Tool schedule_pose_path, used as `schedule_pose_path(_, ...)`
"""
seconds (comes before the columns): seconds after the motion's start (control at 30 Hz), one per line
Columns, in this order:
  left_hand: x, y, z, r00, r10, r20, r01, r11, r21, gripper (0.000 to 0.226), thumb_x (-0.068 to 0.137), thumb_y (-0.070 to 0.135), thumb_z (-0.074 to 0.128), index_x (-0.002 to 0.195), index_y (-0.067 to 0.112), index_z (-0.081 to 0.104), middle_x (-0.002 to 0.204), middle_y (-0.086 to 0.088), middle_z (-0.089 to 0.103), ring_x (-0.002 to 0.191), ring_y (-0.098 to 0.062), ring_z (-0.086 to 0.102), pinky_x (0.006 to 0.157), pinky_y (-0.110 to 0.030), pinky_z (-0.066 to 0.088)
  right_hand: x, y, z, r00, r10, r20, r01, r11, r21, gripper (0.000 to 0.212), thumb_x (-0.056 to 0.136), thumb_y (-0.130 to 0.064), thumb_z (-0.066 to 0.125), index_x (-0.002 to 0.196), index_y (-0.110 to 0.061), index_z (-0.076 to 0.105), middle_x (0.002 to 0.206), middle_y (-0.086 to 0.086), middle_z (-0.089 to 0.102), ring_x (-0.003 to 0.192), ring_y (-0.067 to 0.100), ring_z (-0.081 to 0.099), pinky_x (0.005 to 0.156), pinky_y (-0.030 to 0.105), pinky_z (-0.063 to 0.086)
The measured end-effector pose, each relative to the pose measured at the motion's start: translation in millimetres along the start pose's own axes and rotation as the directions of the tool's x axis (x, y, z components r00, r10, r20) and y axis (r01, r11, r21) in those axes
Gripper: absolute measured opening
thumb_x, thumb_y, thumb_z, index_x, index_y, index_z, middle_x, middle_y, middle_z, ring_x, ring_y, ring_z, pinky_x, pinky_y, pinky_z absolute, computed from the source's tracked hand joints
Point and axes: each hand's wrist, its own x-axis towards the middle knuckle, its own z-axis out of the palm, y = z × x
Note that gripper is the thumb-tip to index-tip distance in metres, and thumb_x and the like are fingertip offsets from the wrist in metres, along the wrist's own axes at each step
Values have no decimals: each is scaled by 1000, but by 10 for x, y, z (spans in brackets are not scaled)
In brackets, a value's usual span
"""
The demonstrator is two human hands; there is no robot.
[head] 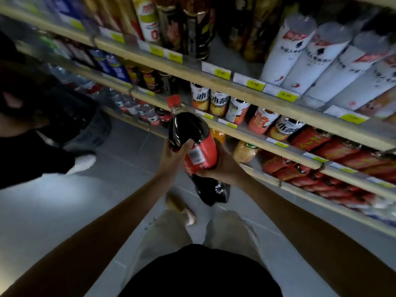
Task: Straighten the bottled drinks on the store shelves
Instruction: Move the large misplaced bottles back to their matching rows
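head view: a large cola bottle [188, 129] is near the middle of the frame, off the shelves and in the air in front of them, held by both hands. it is tilted, with its red cap [173, 101] pointing to about 11 o'clock and its base down toward 5 o'clock. the liquid is dark and a red label [202, 153] wraps the middle.

the left hand [171, 157] reaches in from 7 o'clock and grips the bottle's left side, thumb curled over the dark shoulder just above the label. the right hand [222, 166] reaches in from 4 o'clock and wraps round the labelled part from the right and below. its fingertips are hidden behind the bottle.

the shelves [192, 71] run in wooden-edged tiers from 10 o'clock to 4 o'clock, with yellow price tags [222, 72] along their front edges. at 2 o'clock tall white bottles [300, 56] stand packed together on an upper tier. at 1 o'clock, just past the cap, iced tea bottles [215, 101] with orange and white labels fill the tier below. at 3 o'clock a pale yellow bottle [245, 151] stands just beside the right hand. further along that tier are red-wrapped goods [321, 151], too blurred to tell apart.

at 9 o'clock another person [42, 129] in dark clothes stands on the grey floor [128, 168], one white shoe [83, 163] showing. at 6 o'clock are the wearer's own light trousers [167, 236].
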Motion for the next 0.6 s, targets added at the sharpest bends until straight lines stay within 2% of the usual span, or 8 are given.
schedule_pose_path(0.07, 273, -33, -129, 999, 0, 33, 0, 1000, 23, 44, 88, 16, 64, 128, 8, 49, 122, -9, 62, 108, -15, 63, 90, -33, 52, 178, -15, 137, 998, 28, -49, -28, 1000, -9, 100, 49, -45, 84, 130, -48, 26, 111, -23, 55, 99, -4, 57, 86, 25, 49)
schedule_pose_path(0.13, 504, -91, -240, 997, 18, 77, -23, 998, 65, 37, 89, 13, 62, 123, 11, 49, 109, 6, 63, 91, 8, 64, 74, -12, 51, 354, 19, 280, 995, 51, -88, -51, 999, -4, 104, 52, -42, 85, 136, -40, 25, 114, -18, 54, 101, 3, 57, 87, 27, 49)
schedule_pose_path(0.17, 617, -133, -285, 995, 28, 98, -35, 996, 77, 37, 89, 12, 61, 124, 13, 48, 106, 8, 61, 83, 12, 62, 66, -6, 48, 442, 49, 352, 992, 57, -109, -58, 998, -5, 105, 52, -41, 85, 137, -37, 25, 117, -14, 55, 105, 8, 58, 89, 31, 50)
schedule_pose_path(0.27, 937, -357, -410, 988, 44, 150, -59, 994, 96, 45, 90, 7, 59, 133, 5, 45, 111, 0, 59, 84, 8, 60, 65, -4, 47, 717, 212, 551, 985, 81, -152, -80, 997, 12, 105, 50, -43, 84, 136, -39, 24, 121, -10, 55, 109, 13, 58, 93, 36, 50)
schedule_pose_path(0.33, 1158, -591, -475, 983, 73, 167, -94, 988, 122, 43, 90, 8, 59, 132, 5, 46, 110, 2, 59, 84, 9, 60, 65, -3, 46, 915, 409, 676, 980, 89, -176, -90, 996, 3, 108, 50, -44, 84, 138, -39, 21, 126, -6, 54, 111, 15, 57, 94, 38, 50)
schedule_pose_path(0.5, 1772, -1395, -573, 976, 101, 192, -120, 989, 91, 33, 86, 16, 64, 114, 30, 52, 103, 12, 61, 81, 19, 60, 66, -1, 45, 1507, 1164, 953, 970, 84, -228, -98, 994, -50, 112, 50, -49, 83, 141, -37, 19, 128, -5, 53, 107, 11, 56, 87, 26, 47)
schedule_pose_path(0.6, 2160, -1938, -567, 978, 135, 158, -151, 984, 92, 36, 82, 25, 64, 113, 34, 50, 106, 11, 60, 84, 20, 59, 68, 0, 44, 1902, 1693, 1081, 971, 59, -230, -81, 993, -86, 113, 51, -50, 83, 142, -36, 18, 130, -5, 51, 104, 7, 53, 86, 24, 47)
